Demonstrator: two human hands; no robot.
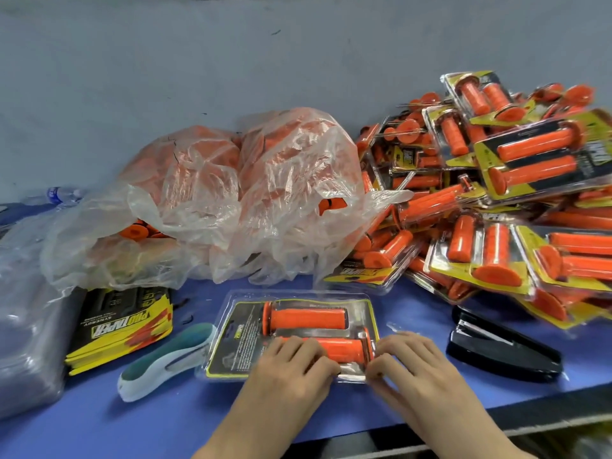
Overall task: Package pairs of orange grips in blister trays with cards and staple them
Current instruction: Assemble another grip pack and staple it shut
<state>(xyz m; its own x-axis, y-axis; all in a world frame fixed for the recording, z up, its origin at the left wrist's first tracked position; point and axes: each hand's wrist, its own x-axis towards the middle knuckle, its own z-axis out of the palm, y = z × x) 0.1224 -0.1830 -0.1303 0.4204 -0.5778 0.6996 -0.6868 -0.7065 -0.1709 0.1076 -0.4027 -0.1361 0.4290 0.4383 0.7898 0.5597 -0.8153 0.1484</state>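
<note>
A blue tabletop [414, 313] runs along a plain grey wall [198, 61]. At the back, a crumpled clear plastic bag [231, 200] holds loose orange grips. To its right is a heap of finished packs [496, 193]. On the left lie a stack of black and yellow cards [119, 329] and a pile of clear trays [26, 342].

Near the front edge, in the middle, a blister tray [298, 298] lies flat. Inside it, two orange grips [308, 318] lie side by side on a black card with a yellow border. The left hand [291, 369] and right hand [414, 362] both grasp the tray's near edge with curled fingers. A teal and white hand tool [162, 359] lies just left of the tray. A black stapler [503, 349] lies to its right.
</note>
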